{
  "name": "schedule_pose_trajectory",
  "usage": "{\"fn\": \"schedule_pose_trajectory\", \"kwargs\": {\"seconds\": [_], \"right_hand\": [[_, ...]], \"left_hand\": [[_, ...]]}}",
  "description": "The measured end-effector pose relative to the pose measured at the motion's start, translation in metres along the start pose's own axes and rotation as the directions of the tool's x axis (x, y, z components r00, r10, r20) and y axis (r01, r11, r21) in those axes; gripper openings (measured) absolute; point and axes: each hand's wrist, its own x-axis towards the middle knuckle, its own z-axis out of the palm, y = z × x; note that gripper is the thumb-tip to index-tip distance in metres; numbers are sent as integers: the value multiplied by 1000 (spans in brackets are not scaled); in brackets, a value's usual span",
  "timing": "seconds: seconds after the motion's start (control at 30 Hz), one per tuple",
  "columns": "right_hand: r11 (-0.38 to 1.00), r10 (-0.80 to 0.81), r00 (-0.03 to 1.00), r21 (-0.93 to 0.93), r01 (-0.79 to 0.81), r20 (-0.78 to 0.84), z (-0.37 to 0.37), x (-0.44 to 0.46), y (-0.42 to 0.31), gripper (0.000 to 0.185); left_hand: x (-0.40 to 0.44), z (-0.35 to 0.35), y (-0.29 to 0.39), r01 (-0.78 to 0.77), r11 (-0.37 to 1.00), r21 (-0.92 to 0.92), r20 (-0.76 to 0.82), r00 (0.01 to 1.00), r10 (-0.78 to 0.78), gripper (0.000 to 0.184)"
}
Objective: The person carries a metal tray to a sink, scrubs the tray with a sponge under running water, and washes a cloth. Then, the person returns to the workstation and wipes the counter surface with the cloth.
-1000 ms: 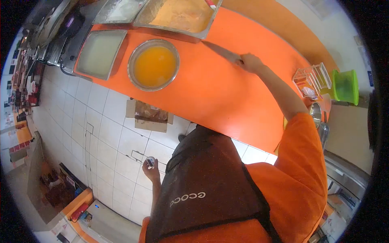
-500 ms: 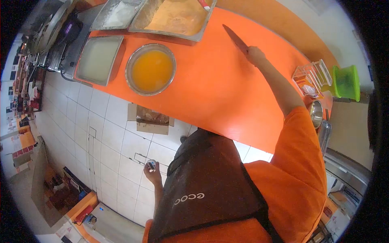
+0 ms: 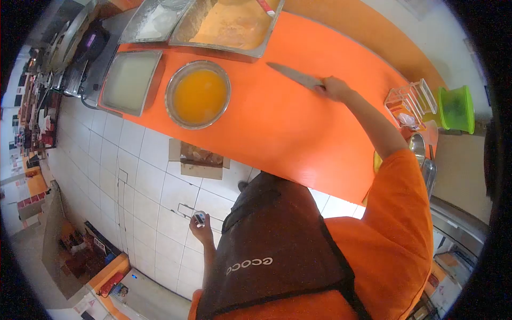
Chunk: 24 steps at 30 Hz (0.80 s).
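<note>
My right hand [image 3: 335, 89] is closed round the handle of a large knife [image 3: 293, 74], over the orange table [image 3: 266, 117]. The blade points left, toward a steel bowl of orange-yellow liquid [image 3: 200, 96]. Low on the left, away from the table and over the tiled floor, my left hand [image 3: 201, 231] is closed on a small white object with a dark face [image 3: 200, 217].
Beyond the bowl are a tray of orange powder [image 3: 234, 24], a tray of white powder [image 3: 159, 20] and a tray of pale liquid [image 3: 128, 82]. A white rack [image 3: 410, 101], green container [image 3: 456, 109] and metal bowl [image 3: 417, 146] are at right. An open carton [image 3: 200, 169] is below.
The knife swung from pointing left to pointing up and away, then back to pointing left, with my right hand shifting slightly. My left hand keeps its hold; the view has shifted a little.
</note>
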Motion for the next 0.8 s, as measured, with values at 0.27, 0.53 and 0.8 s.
{"fn": "schedule_pose_trajectory", "kwargs": {"seconds": [0.27,0.53,0.8], "right_hand": [[1000,10,995,19,-12,100,-6,-35,-29,29],[989,88,990,109,-101,113,14,-70,-27,31],[976,212,977,45,-213,29,43,-96,-53,39]], "left_hand": [[4,1,-10,-29,994,107,71,997,21,60],[15,-8,11,-64,994,89,102,993,55,61],[53,-3,100,-321,944,-77,179,927,330,61]]}}
